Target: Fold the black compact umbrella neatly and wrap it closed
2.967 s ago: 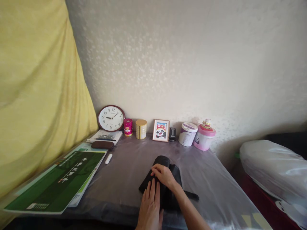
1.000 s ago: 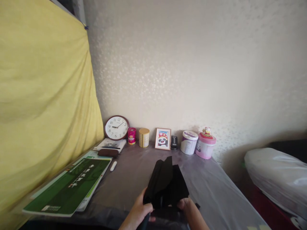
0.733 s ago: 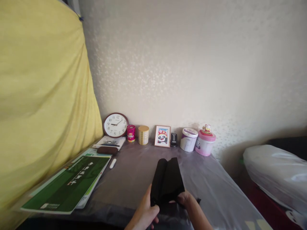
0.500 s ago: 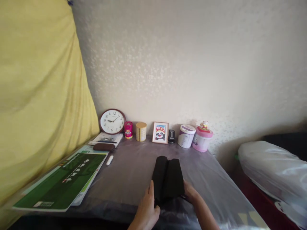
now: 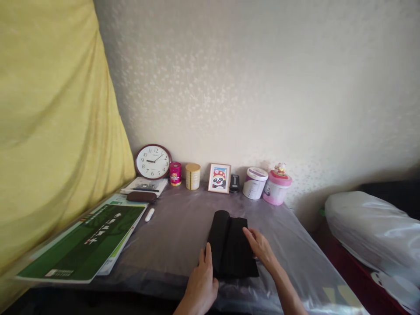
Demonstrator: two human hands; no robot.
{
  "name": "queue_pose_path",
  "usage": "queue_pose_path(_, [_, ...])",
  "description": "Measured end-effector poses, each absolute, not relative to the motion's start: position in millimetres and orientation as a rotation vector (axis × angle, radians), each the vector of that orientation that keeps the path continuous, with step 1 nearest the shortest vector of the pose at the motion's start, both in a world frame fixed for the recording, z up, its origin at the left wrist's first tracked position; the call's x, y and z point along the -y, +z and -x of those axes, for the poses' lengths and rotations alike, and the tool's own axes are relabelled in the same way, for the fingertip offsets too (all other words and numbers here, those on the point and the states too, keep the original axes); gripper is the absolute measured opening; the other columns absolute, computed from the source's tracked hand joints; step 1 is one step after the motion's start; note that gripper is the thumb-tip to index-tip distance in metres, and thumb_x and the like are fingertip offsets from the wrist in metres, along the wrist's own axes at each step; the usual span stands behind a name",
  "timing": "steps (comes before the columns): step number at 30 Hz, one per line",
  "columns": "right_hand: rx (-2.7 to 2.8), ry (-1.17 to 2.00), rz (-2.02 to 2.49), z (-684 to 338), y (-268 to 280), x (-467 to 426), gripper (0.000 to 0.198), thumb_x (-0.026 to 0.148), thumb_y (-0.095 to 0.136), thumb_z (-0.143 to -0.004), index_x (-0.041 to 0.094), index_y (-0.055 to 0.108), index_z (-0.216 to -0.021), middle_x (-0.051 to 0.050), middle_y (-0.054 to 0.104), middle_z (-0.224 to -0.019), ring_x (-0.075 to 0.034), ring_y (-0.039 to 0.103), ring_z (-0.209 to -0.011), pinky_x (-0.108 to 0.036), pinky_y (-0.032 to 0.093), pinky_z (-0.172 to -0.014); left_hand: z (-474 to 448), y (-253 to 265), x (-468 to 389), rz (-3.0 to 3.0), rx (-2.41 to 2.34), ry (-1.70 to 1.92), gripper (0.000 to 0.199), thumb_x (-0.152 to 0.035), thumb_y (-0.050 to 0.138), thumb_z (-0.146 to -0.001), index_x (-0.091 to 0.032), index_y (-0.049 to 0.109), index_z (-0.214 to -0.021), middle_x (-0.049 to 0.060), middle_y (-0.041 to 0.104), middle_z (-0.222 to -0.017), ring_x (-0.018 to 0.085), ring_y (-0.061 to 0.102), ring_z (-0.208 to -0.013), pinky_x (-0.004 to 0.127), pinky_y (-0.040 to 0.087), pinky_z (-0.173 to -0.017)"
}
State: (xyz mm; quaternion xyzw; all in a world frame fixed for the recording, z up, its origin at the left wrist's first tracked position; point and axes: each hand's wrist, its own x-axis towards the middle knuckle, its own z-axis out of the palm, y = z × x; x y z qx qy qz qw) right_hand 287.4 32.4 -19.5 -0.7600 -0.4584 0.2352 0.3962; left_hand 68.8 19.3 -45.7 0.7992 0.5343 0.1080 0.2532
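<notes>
While the black cloth (image 5: 235,249) lies near the front edge of the table (image 5: 177,232), rolled thick along its left side and flatter on its right, a hand touches it from either side. The left hand (image 5: 200,282) has its fingers nearly straight along the left edge, thumb close to the near corner; whether any fingers curl underneath is hidden. The right hand (image 5: 260,248) is narrow and partly bent, fingertips over the right edge; I cannot tell whether it pinches the fabric. To the left, well apart from both hands, lie a green book (image 5: 90,243), a white stick (image 5: 149,215) and a brown case (image 5: 141,197). Along the wall (image 5: 262,87) stand a clock (image 5: 153,162), a pink tin (image 5: 175,174), a yellow-lidded can (image 5: 193,178), a picture frame (image 5: 219,178), a small black object (image 5: 234,183), a white tub (image 5: 254,186) and a pink-lidded tub (image 5: 275,192) bearing a figurine (image 5: 280,169).
</notes>
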Motion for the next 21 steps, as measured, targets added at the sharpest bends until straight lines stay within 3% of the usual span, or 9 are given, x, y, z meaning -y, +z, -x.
queue_pose_path(2, [1.154,0.593,1.952,-286,-19,-35,0.037,0.048,0.056,-0.07,0.017,0.062,-0.09,-0.006,0.064,-0.074,-0.019,0.06,-0.061,-0.023,0.041,-0.04,-69,-48,-20,-2.167,-1.445,0.314,0.084,-0.004,0.041,-0.067,-0.009,0.001,-0.141,0.023,0.023,-0.145,0.025,0.063,-0.096,0.033,0.047,-0.082])
queue_pose_path(5, [1.222,0.689,1.821,-280,-15,-42,0.027,0.043,0.056,-0.069,0.017,0.06,-0.078,-0.001,0.059,-0.062,-0.015,0.055,-0.055,-0.021,0.037,-0.04,-68,-51,-20,-2.17,-1.434,0.332,0.084,-0.004,0.041,-0.067,-0.01,0.001,-0.141,0.024,0.022,-0.145,0.026,0.063,-0.094,0.034,0.047,-0.081])
queue_pose_path(12, [1.185,0.868,1.462,-236,-5,-80,0.033,0.047,0.059,-0.069,0.017,0.058,-0.081,0.004,0.055,-0.055,-0.011,0.051,-0.047,-0.02,0.035,-0.04,-72,-43,-19,-2.144,-1.514,0.186,0.086,-0.003,0.046,-0.068,-0.012,0.003,-0.141,0.021,0.019,-0.147,0.024,0.061,-0.1,0.029,0.046,-0.084])
queue_pose_path(14, [1.208,0.867,1.474,-224,-14,-93,0.033,0.046,0.059,-0.07,0.016,0.06,-0.083,0.002,0.058,-0.058,-0.013,0.055,-0.052,-0.021,0.039,-0.044,-73,-39,-19,-2.14,-1.535,0.146,0.085,-0.003,0.047,-0.068,-0.013,0.006,-0.141,0.02,0.018,-0.147,0.024,0.06,-0.102,0.029,0.046,-0.085])
queue_pose_path(19, [1.338,0.704,1.773,-210,-38,-112,0.032,0.034,0.055,-0.075,0.014,0.059,-0.1,-0.004,0.066,-0.077,-0.018,0.063,-0.074,-0.025,0.046,-0.061,-74,-36,-19,-2.182,-1.525,0.052,0.065,-0.007,0.048,-0.072,-0.007,0.031,-0.134,0.023,0.016,-0.147,0.025,0.059,-0.104,0.031,0.045,-0.088])
queue_pose_path(21, [1.365,0.654,1.852,-210,-42,-116,0.035,0.03,0.056,-0.075,0.013,0.057,-0.106,-0.006,0.067,-0.083,-0.019,0.063,-0.081,-0.025,0.046,-0.065,-73,-37,-20,-2.206,-1.522,0.044,0.062,-0.007,0.048,-0.072,-0.005,0.033,-0.133,0.024,0.016,-0.146,0.025,0.059,-0.104,0.032,0.045,-0.088])
